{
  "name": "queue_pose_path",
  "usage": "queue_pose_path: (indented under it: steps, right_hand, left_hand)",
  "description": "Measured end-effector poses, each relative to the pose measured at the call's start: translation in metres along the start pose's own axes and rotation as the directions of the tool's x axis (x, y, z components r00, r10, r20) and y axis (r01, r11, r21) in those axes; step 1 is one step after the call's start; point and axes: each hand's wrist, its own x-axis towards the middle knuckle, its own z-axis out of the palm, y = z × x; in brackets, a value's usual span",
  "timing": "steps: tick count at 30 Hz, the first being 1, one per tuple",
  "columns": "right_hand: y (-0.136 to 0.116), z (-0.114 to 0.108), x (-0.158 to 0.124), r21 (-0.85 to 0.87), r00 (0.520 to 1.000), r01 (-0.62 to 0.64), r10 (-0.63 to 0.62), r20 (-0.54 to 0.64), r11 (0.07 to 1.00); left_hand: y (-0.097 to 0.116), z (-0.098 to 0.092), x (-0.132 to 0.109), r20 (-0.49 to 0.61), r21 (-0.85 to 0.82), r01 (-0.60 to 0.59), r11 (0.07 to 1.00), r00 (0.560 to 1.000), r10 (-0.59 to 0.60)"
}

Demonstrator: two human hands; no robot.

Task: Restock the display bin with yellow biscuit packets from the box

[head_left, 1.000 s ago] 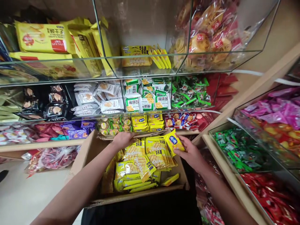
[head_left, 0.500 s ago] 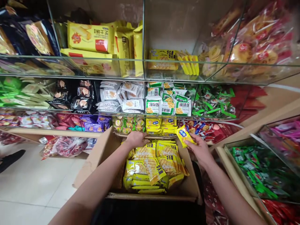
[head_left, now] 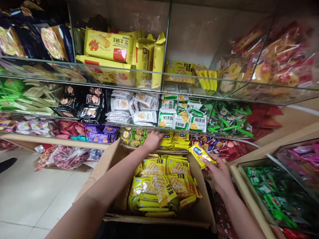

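Observation:
My right hand [head_left: 219, 171] pinches a small yellow snack packet [head_left: 201, 155] with a blue-and-white label, above the right rim of the cardboard box. My left hand [head_left: 153, 141] reaches over the box's far rim to the lowest shelf; its fingers stretch out at the left edge of the stacked yellow packets [head_left: 179, 141], with no item visible in them. Beside that hand lie green-edged packs of round biscuits [head_left: 132, 136]. In front of me the open cardboard box [head_left: 109, 159] holds several larger yellow waffle packets [head_left: 152, 184], some flat, others on edge.
Glass-fronted shelves hold white packets [head_left: 145, 117], green-and-white packets [head_left: 166, 120], black packets [head_left: 89, 112] and large yellow packs [head_left: 108, 45]. The glass shelf edge [head_left: 139, 91] runs above my left hand. A bin of green-wrapped sweets [head_left: 276, 196] stands at the right.
My left hand has moved from the box's far rim forward to the lowest shelf. My right hand still holds the yellow packet, slightly lower and further right. The view has shifted a little.

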Motion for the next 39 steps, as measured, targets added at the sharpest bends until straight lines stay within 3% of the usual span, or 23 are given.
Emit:
queue_pose_path:
  steps: [5,11,15,19,23,25,28,30,33,37,39]
  right_hand:
    - [0.008,-0.021,-0.020,0.084,0.995,-0.104,0.104,-0.002,0.991]
    - [0.023,-0.031,-0.024,0.131,0.985,-0.169,0.170,0.000,0.977]
    - [0.028,-0.030,-0.022,0.177,0.985,-0.169,0.172,0.001,0.970]
    - [0.025,-0.032,-0.026,0.225,0.988,-0.152,0.150,0.025,0.962]
    - [0.013,-0.024,-0.036,0.292,0.977,-0.176,0.131,0.168,0.940]
    - [0.004,-0.010,-0.042,0.319,0.953,-0.222,0.136,0.271,0.921]
    - [-0.008,0.019,-0.048,0.364,0.910,-0.277,0.120,0.398,0.889]
    - [-0.010,0.039,-0.051,0.378,0.892,-0.277,0.090,0.442,0.883]
    - [0.000,0.057,-0.052,0.311,0.889,-0.211,0.050,0.455,0.927]
    - [0.024,0.055,-0.050,0.060,0.917,-0.022,-0.004,0.400,0.998]
    - [0.031,0.049,-0.050,-0.048,0.900,0.037,-0.012,0.436,0.998]
  left_hand:
    - [0.011,0.004,0.009,-0.024,0.068,0.031,0.997,0.999,-0.029]
    - [0.013,0.005,0.009,-0.027,0.034,0.076,0.996,0.997,-0.076]
    - [0.013,0.002,0.007,-0.044,-0.097,0.104,0.990,0.993,-0.109]
    - [0.015,-0.011,-0.010,-0.097,-0.329,0.113,0.938,0.983,-0.153]
    - [0.030,-0.024,-0.041,-0.155,-0.647,0.169,0.743,0.926,-0.345]
    - [0.043,-0.026,-0.055,-0.100,-0.800,0.194,0.569,0.890,-0.444]
    - [0.062,-0.025,-0.070,0.063,-0.924,0.240,0.297,0.862,-0.502]
    - [0.072,-0.023,-0.076,0.159,-0.950,0.270,0.158,0.852,-0.498]
    - [0.081,-0.021,-0.083,0.235,-0.960,0.279,0.029,0.856,-0.461]
    - [0.083,-0.014,-0.093,0.359,-0.933,0.347,-0.097,0.868,-0.343]
    - [0.080,-0.010,-0.097,0.443,-0.897,0.419,-0.143,0.859,-0.258]
